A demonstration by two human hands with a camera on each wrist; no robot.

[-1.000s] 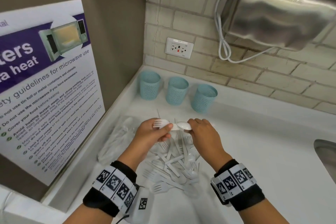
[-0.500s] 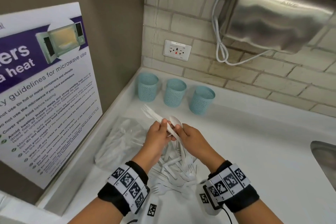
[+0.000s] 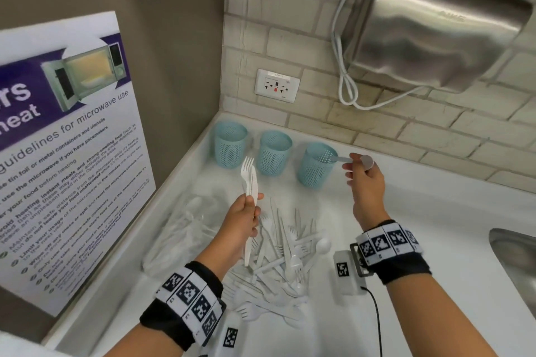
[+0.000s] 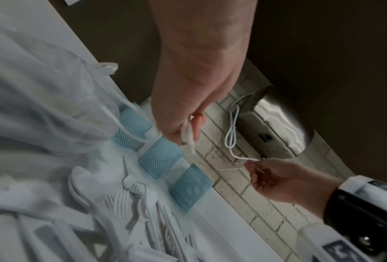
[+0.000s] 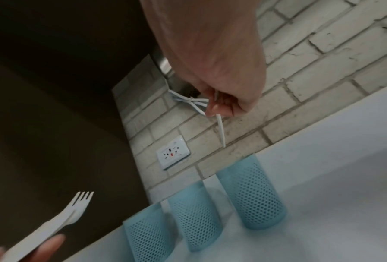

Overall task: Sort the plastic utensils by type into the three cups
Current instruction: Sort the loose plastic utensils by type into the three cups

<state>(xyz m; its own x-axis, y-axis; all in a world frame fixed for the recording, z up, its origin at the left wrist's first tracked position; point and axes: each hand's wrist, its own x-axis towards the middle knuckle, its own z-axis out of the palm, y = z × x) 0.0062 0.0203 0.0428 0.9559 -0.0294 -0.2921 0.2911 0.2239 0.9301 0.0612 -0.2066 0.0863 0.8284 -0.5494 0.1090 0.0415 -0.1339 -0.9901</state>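
Right grip (image 3: 364,175) pinching spoon (image 3: 366,161) — handle edge-on in wrist view, left hand (image 3: 243,219) gripping fork (image 3: 247,171)

Sink (image 3: 519,264) at 3 o'clock is cut off by the head view's edge. Poster (image 3: 58,153) at 9 o'clock is cropped too. Left-wrist view is blurred: pile (image 4: 131,212) smeared, types unclear. Cup (image 3: 316,164) contents can't be told.
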